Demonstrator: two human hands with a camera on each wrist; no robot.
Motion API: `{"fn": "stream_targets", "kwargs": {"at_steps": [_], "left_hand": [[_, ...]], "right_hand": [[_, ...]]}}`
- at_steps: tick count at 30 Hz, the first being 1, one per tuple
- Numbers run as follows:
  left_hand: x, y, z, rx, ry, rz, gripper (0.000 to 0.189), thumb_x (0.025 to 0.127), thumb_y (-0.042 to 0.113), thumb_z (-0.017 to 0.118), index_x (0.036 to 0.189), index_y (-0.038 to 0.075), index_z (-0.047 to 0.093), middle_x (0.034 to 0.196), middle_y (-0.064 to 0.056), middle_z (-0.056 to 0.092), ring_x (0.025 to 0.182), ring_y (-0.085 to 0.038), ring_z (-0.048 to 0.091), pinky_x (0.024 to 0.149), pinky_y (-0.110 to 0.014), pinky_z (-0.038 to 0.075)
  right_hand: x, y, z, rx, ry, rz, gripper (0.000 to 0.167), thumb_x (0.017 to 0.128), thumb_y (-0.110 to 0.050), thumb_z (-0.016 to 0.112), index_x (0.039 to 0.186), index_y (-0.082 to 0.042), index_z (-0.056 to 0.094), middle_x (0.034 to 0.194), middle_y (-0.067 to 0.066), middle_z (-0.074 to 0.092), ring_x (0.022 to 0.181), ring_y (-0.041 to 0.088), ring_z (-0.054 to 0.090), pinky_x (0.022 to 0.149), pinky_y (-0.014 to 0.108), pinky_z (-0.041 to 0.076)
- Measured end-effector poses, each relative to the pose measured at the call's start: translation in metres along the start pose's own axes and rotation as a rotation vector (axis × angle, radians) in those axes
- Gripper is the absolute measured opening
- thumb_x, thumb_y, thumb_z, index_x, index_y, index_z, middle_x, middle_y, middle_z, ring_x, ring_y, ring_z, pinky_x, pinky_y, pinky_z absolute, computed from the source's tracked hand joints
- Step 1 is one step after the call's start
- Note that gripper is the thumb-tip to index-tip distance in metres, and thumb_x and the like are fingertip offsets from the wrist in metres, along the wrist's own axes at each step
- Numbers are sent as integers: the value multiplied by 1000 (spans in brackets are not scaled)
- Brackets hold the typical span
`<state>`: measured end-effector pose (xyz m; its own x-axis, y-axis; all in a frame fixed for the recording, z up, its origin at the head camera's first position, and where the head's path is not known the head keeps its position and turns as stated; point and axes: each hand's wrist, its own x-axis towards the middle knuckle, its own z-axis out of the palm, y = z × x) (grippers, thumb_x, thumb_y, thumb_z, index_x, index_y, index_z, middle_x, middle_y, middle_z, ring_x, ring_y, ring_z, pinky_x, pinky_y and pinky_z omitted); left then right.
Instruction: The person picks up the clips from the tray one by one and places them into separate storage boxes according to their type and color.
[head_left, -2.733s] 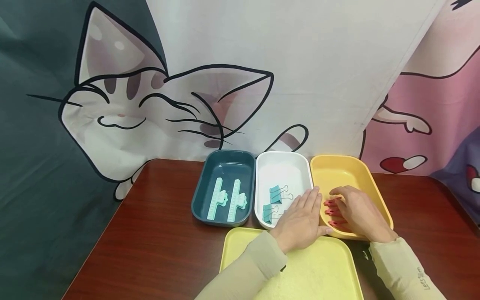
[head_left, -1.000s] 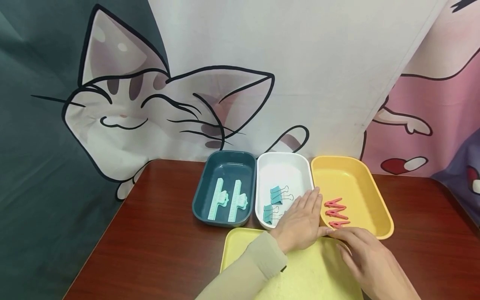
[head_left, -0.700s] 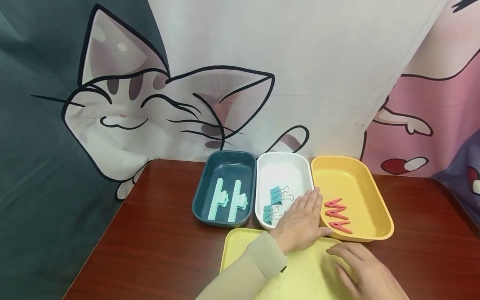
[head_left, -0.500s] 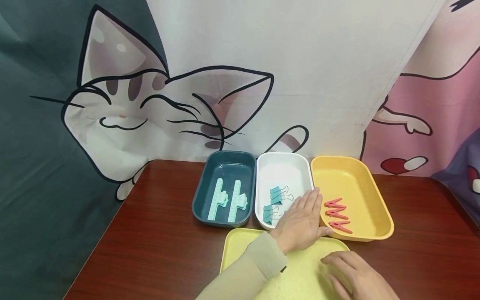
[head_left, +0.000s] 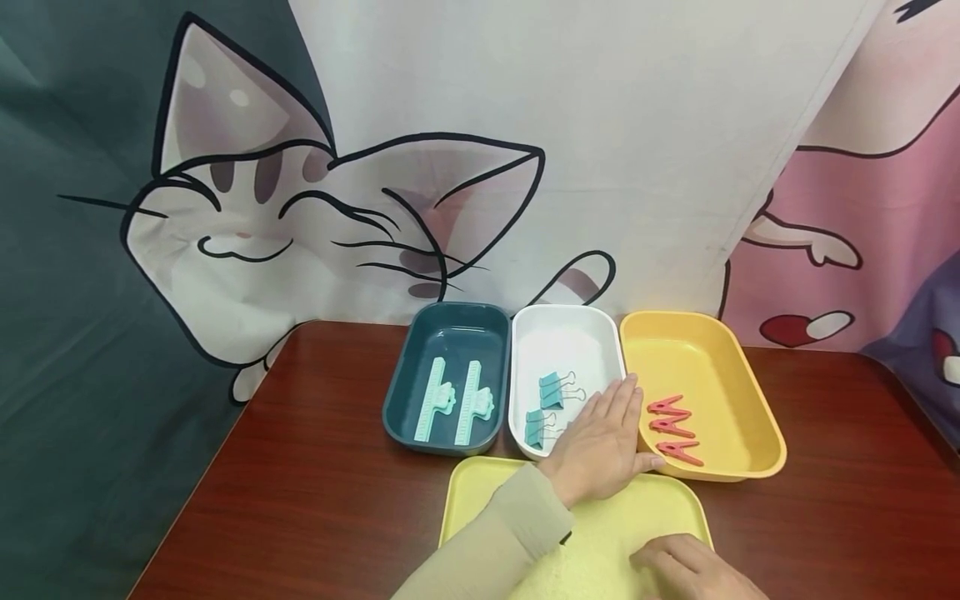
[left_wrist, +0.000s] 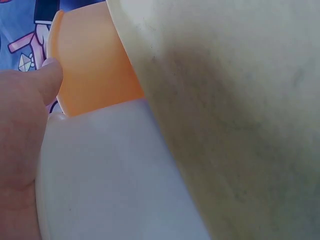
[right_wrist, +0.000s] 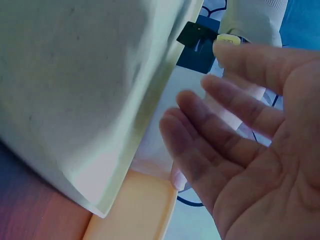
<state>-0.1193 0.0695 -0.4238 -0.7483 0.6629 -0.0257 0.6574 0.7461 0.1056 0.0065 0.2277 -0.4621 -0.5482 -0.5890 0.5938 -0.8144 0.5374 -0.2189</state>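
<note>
My left hand [head_left: 600, 446] lies flat with straight fingers over the near right corner of the white bin [head_left: 558, 337], its thumb reaching to the rim of the yellow bin [head_left: 682, 358]. Inside the white bin are teal binder clips [head_left: 553, 390], partly covered by that hand. Three red clothespins [head_left: 671, 427] lie in a column in the yellow bin. Over the pale yellow tray [head_left: 472, 500], my right hand [head_left: 693, 571] hovers with loosely bent fingers, cut off by the lower edge. In the right wrist view, the right hand [left_wrist: 20, 130] is not shown by the left camera; its palm [right_wrist: 280, 150] holds nothing.
Left of the white bin stands a dark blue bin [head_left: 465, 329] holding two mint ruler clips [head_left: 468, 402]. The three bins stand side by side on a brown wooden table [head_left: 300, 467], against a printed cloth backdrop [head_left: 637, 125].
My right hand has drawn back from the clothespins in the yellow bin, down and left over the tray. The left hand and the bins stay where they were.
</note>
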Motion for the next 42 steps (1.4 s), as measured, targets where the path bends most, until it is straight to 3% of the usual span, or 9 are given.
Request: {"fn": "stream_targets", "kwargs": {"at_steps": [9, 16, 20, 27, 32, 37, 39, 41, 42], "left_hand": [[0, 0, -1, 5, 9, 0, 85, 102, 64, 31, 162, 7, 12, 169, -5, 5, 154, -19, 9, 122, -30, 13], [0, 0, -1, -2, 0, -2, 85, 102, 63, 31, 162, 7, 11, 169, -5, 4, 154, -18, 7, 122, -30, 11], [1, 0, -1, -3, 1, -2, 85, 102, 64, 31, 162, 8, 11, 169, -5, 4, 154, -18, 8, 122, -30, 11], [1, 0, -2, -15, 5, 2, 84, 102, 63, 33, 162, 7, 12, 169, -5, 5, 154, -19, 9, 122, -31, 13], [2, 0, -2, -9, 5, 1, 84, 102, 62, 34, 162, 7, 12, 169, -5, 5, 154, -18, 8, 122, -31, 13], [3, 0, -2, -7, 1, 0, 84, 102, 63, 33, 162, 8, 11, 169, -5, 5, 154, -18, 8, 122, -30, 13], [3, 0, -1, -10, -1, -1, 84, 102, 63, 34, 162, 8, 11, 169, -5, 4, 154, -18, 7, 122, -30, 13], [3, 0, -1, -15, 0, -1, 85, 102, 63, 34, 162, 8, 11, 169, -5, 4, 154, -18, 7, 122, -30, 13], [3, 0, -1, -17, 2, 0, 85, 102, 63, 34, 162, 8, 12, 169, -5, 4, 154, -18, 7, 122, -30, 13]], "right_hand": [[-6, -8, 5, 47, -31, 12, 27, 94, -43, 70, 105, -18, 71, 106, -12, 59, 95, 3, 55, 79, 9, 43], [-7, -26, 15, 88, 43, 103, 35, 69, -20, 87, 100, -26, 72, 100, -21, 58, 85, -5, 53, 68, 5, 40], [-5, -35, 22, 85, 93, 113, 31, 72, -20, 84, 99, -28, 71, 95, -24, 56, 80, -9, 48, 66, 3, 37], [-8, -40, 29, 45, 72, 124, 24, 76, -25, 82, 96, -29, 71, 90, -27, 53, 80, -11, 45, 66, 1, 33], [-9, -35, 31, 21, 83, 40, 8, 89, -32, 73, 94, -26, 73, 88, -22, 56, 78, -10, 44, 66, 1, 31], [-13, -32, 36, 12, 130, -21, 18, 99, -36, 62, 93, -24, 74, 85, -20, 54, 75, -11, 41, 65, 0, 28], [-17, -33, 38, 27, 133, 34, 22, 100, -39, 60, 92, -25, 75, 86, -23, 52, 75, -11, 40, 64, 0, 28], [-20, -37, 40, 89, 131, 176, 9, 95, -26, 69, 88, -29, 73, 84, -27, 49, 72, -12, 40, 59, 1, 29], [-21, -39, 41, 116, 130, 256, 15, 91, -18, 72, 86, -32, 70, 82, -29, 47, 70, -13, 39, 56, 1, 29]]}}
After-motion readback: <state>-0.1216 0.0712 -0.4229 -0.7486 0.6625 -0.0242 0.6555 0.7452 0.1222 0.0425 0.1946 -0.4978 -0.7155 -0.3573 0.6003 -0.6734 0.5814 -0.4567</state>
